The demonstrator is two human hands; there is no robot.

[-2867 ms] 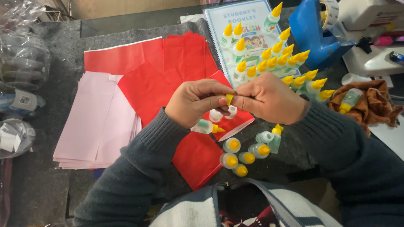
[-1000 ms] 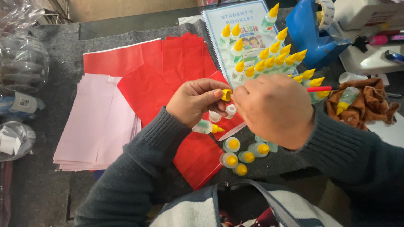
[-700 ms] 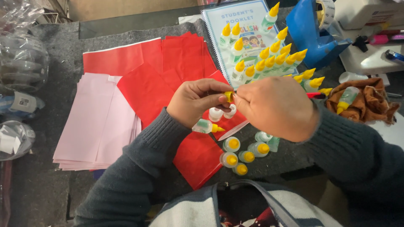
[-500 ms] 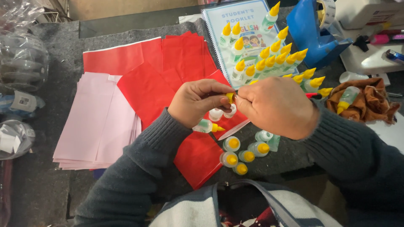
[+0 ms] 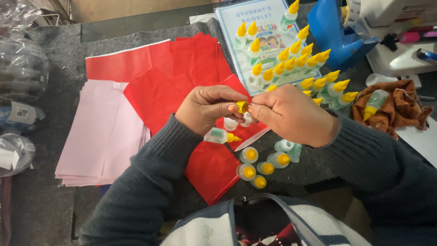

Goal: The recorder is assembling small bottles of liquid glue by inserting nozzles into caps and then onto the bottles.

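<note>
My left hand (image 5: 207,109) and my right hand (image 5: 289,114) meet fingertip to fingertip above the red paper (image 5: 159,95). Together they pinch a small yellow cap (image 5: 242,107). Just under the hands lies a small clear glue bottle (image 5: 220,135) on its side, with two uncapped white bottle tops (image 5: 231,124) beside it. Several capped bottles (image 5: 248,155) stand in a cluster near the table's front edge. Many more yellow-capped bottles (image 5: 291,57) stand in rows on a spiral-bound booklet (image 5: 268,13) beyond my hands.
A stack of pink paper sheets (image 5: 100,132) lies left of the red ones. A blue plastic object (image 5: 334,29) stands at the back right. A brown cloth (image 5: 405,109) with one bottle on it lies at the right. Clear plastic bags (image 5: 20,68) line the left edge.
My right hand, raised toward the camera a second ago, has come down and closed in on the cap at my left fingertips. The left hand has barely moved.
</note>
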